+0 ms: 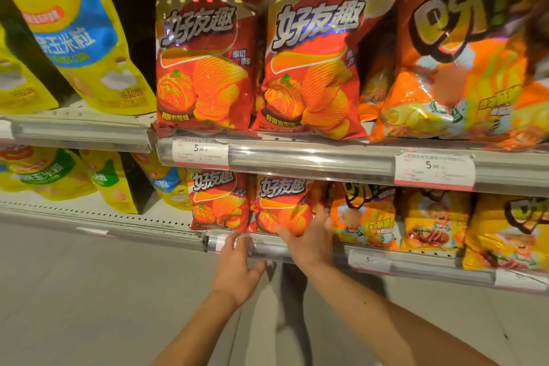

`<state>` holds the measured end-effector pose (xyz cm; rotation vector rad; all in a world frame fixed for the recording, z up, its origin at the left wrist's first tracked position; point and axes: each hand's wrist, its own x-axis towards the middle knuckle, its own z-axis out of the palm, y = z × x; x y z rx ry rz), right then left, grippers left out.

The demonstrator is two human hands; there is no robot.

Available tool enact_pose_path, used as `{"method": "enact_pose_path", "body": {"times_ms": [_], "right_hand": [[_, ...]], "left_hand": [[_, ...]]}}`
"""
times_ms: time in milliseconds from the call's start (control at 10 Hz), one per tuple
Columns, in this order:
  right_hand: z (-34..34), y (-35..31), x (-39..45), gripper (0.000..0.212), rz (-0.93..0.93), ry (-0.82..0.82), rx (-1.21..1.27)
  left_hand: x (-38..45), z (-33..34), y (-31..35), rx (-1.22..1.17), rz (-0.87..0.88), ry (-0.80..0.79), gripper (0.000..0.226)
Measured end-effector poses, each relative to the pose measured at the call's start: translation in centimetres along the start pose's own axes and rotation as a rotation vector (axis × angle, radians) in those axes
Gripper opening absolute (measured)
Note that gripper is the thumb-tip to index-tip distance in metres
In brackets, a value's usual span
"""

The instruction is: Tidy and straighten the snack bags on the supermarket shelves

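Two red chip bags stand on the lower shelf: one (pixel 219 202) at the left and one (pixel 282 202) to its right. My right hand (pixel 309 238) lies against the front of the right red bag, fingers spread and fairly straight, thumb at the bag's lower edge. My left hand (pixel 237 267) hangs just below the lower shelf rail (pixel 267 248), fingers loosely extended toward the rail, holding nothing. Two larger red chip bags (pixel 205 62) (pixel 315 59) stand upright on the upper shelf.
Orange and yellow snack bags (pixel 365 217) (pixel 433 223) fill the lower shelf to the right. A big orange bag (pixel 463 62) sits on the upper shelf at right. Yellow corn-snack pouches (pixel 80 33) (pixel 116 184) stand on the left shelves. Price tags (pixel 200 153) (pixel 433 169) hang on the rails. Grey floor (pixel 89 291) lies below.
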<state>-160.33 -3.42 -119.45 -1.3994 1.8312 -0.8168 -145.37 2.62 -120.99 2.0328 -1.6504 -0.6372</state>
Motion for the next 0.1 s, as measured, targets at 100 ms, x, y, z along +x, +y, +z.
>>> {"method": "enact_pose_path", "body": {"times_ms": [100], "right_hand": [[-3.92,-1.49,-2.74,0.047,0.035,-0.070,0.052]], "left_hand": [[-0.99,-3.58,3.07,-0.331,-0.240,0.037,0.045]]}}
